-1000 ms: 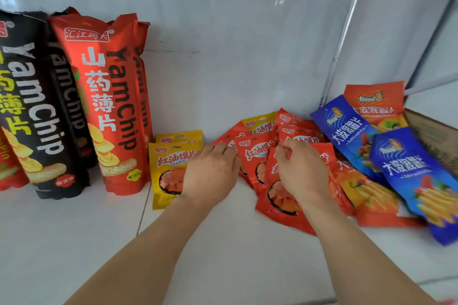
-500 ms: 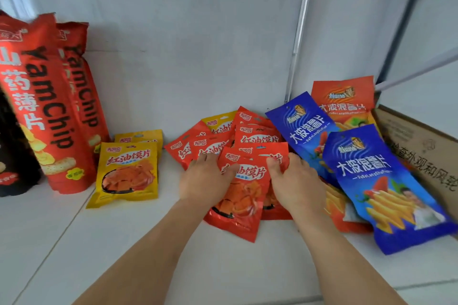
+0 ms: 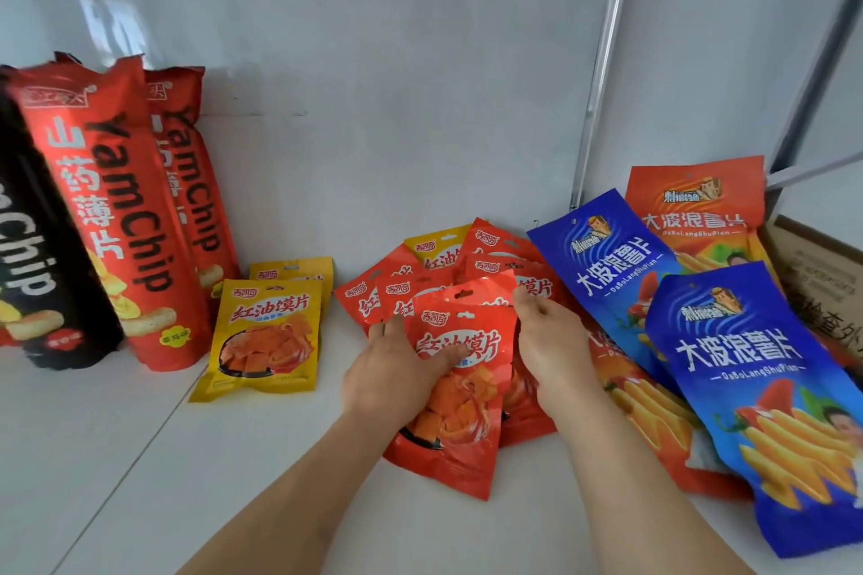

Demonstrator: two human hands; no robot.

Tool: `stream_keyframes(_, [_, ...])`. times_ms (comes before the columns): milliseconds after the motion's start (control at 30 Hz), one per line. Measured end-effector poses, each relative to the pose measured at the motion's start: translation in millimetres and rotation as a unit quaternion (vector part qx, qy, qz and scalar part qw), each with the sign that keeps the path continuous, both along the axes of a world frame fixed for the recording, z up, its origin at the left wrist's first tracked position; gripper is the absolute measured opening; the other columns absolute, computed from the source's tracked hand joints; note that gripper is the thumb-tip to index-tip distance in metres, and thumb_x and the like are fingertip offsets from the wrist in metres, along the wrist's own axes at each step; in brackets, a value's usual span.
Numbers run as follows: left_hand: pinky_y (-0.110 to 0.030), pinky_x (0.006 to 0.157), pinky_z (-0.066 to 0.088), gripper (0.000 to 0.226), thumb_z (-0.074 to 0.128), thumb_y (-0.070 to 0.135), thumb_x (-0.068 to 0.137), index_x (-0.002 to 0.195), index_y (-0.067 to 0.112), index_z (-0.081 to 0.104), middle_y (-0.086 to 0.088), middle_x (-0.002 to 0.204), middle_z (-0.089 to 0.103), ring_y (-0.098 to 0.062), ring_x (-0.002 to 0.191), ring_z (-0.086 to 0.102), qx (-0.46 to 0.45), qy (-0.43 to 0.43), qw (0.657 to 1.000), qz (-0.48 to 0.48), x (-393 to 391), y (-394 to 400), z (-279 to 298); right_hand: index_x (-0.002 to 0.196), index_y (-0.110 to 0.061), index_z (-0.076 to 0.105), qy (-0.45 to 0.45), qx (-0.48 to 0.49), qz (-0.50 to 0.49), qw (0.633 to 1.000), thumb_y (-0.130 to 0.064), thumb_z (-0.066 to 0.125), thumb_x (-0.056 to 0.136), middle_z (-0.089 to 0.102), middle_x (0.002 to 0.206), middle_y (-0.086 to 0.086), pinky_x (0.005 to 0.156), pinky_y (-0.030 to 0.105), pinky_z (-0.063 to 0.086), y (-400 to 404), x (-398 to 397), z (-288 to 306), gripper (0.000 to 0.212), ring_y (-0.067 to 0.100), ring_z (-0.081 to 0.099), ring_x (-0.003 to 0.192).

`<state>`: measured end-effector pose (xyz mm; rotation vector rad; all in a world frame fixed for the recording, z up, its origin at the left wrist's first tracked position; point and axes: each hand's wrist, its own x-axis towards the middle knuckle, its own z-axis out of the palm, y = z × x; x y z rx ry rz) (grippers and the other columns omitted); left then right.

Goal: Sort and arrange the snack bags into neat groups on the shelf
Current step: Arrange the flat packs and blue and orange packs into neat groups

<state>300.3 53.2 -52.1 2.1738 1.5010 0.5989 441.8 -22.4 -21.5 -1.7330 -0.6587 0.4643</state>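
Observation:
A loose pile of small red snack bags (image 3: 401,294) lies mid-shelf, with one yellow bag (image 3: 434,247) stuck in it at the back. My left hand (image 3: 397,369) grips the front red bag (image 3: 462,434), thumb across its face. My right hand (image 3: 551,341) pinches the top right corner of a second red bag (image 3: 523,406) lying just behind the first. Two small yellow bags (image 3: 266,336) lie overlapped at the left of the pile. Blue crisp bags (image 3: 756,388) and an orange bag (image 3: 696,205) lie fanned at the right.
Tall red Yam Chip bags (image 3: 116,210) and a black one (image 3: 42,257) stand against the back wall at the left. A cardboard box (image 3: 822,275) sits at the far right. A metal post (image 3: 602,61) rises behind the blue bags.
Both hands went from reaching into the red pile to holding two red bags, drawn a little toward the front edge. My left thumb now lies across the front bag.

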Motion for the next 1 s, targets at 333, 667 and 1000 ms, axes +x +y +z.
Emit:
stream_keyframes(333, [-0.045, 0.101, 0.051, 0.101, 0.064, 0.085, 0.064, 0.144, 0.027, 0.045, 0.007, 0.137, 0.058, -0.022, 0.123, 0.06, -0.067, -0.147, 0.986, 0.033, -13.5, 14.6, -2.8, 0.096, -0.021, 0.07, 0.172, 0.073, 0.049, 0.981, -0.058, 0.068, 0.076, 0.076, 0.09, 0.002, 0.082, 0.05, 0.058, 30.1, -11.0, -4.0, 0.042, 0.027, 0.074, 0.082])
stream_keyframes(667, [-0.04, 0.086, 0.061, 0.02, 0.081, 0.027, 0.084, 0.102, 0.021, 0.073, 0.003, 0.094, 0.079, -0.019, 0.088, 0.076, -0.243, -0.376, 0.894, -0.009, -26.6, 31.7, 7.6, 0.103, -0.02, 0.068, 0.268, 0.138, 0.067, 0.951, -0.035, 0.064, 0.093, 0.077, 0.092, 0.006, 0.087, 0.05, 0.057, 37.7, -13.4, -6.3, 0.018, 0.027, 0.075, 0.084])
stream_keyframes(1000, [-0.046, 0.085, 0.059, 0.027, 0.067, 0.02, 0.095, 0.122, 0.017, 0.066, -0.008, 0.106, 0.078, -0.029, 0.095, 0.076, -0.318, -0.482, 0.816, -0.04, -48.9, 58.9, 19.7, 0.13, -0.02, 0.055, -0.255, -0.082, -0.128, 0.955, -0.045, 0.054, 0.095, 0.055, 0.13, 0.005, 0.092, 0.039, 0.045, 12.7, 13.8, -13.9, 0.044, 0.023, 0.052, 0.116])
